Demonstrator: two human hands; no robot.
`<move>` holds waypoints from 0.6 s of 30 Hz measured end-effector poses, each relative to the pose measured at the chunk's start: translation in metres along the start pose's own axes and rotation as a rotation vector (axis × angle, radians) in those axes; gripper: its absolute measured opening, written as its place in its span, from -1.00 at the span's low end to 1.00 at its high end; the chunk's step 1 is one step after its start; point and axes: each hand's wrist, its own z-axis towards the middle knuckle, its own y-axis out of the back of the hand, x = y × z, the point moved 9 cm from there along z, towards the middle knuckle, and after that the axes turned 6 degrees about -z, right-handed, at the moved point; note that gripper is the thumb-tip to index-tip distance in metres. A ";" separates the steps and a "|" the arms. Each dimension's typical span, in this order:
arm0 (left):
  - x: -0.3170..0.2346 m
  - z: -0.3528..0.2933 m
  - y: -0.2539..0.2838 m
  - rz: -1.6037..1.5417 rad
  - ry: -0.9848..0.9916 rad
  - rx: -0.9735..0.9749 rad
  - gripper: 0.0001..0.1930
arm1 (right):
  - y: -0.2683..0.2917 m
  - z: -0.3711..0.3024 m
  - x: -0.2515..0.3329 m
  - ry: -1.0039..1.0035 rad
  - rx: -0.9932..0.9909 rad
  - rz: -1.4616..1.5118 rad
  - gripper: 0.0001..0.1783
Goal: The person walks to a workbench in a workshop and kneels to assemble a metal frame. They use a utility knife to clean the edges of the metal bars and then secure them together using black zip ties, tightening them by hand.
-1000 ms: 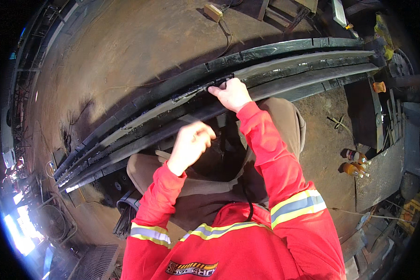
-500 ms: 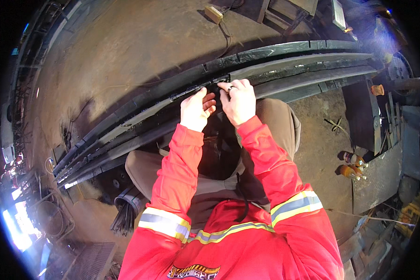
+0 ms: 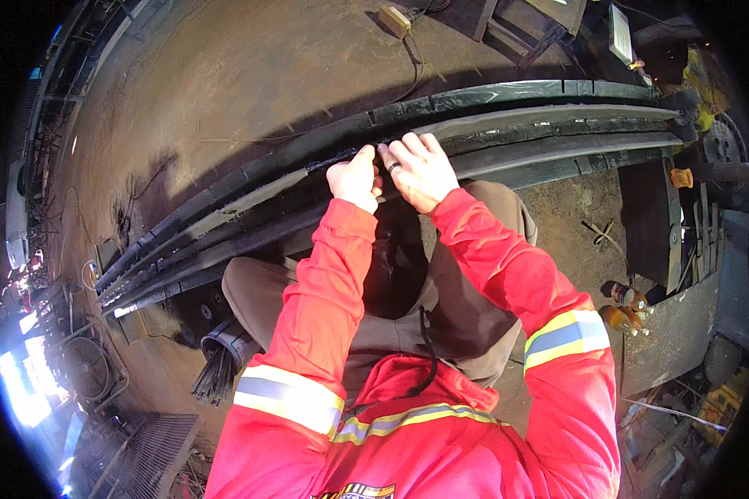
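Note:
Long dark steel beams run across in front of my knees, curved by the lens. My left hand is closed at the upper edge of the beams, thumb and index finger pressed together. Close on its right, my right hand has curled fingers and a ring, its fingertips down on the same edge. The fingertips of both hands nearly meet over a dark, narrow spot. Whatever they pinch there is too small and dark to make out.
A bucket of thin rods stands by my left knee. Several bottles sit at the right near a steel plate. A corded block lies on the far floor. At the lower left is a round fan.
My left hand has moved slightly right and up, its loose fingers now curled in. My right hand's fingers have bent down onto the beam edge, and my right elbow has swung outward.

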 end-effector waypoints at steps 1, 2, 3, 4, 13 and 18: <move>0.002 0.006 0.002 0.009 -0.016 -0.010 -0.79 | -0.001 0.000 0.003 0.035 0.009 -0.005 -0.70; 0.002 0.009 0.003 0.019 -0.033 -0.021 -0.78 | 0.004 0.002 0.003 0.068 -0.064 0.009 -0.76; 0.000 0.009 0.003 0.034 -0.044 -0.038 -0.76 | 0.002 0.002 0.003 0.076 -0.064 0.010 -0.77; -0.002 0.008 0.004 0.049 -0.055 -0.055 -0.73 | 0.001 0.003 0.002 0.083 -0.063 0.010 -0.78; -0.007 0.006 0.007 0.098 -0.033 -0.118 -0.69 | -0.013 0.016 -0.010 0.007 0.017 0.091 -0.85; -0.007 0.008 0.009 0.074 -0.029 -0.117 -0.71 | -0.019 0.018 -0.010 0.001 0.047 0.111 -0.84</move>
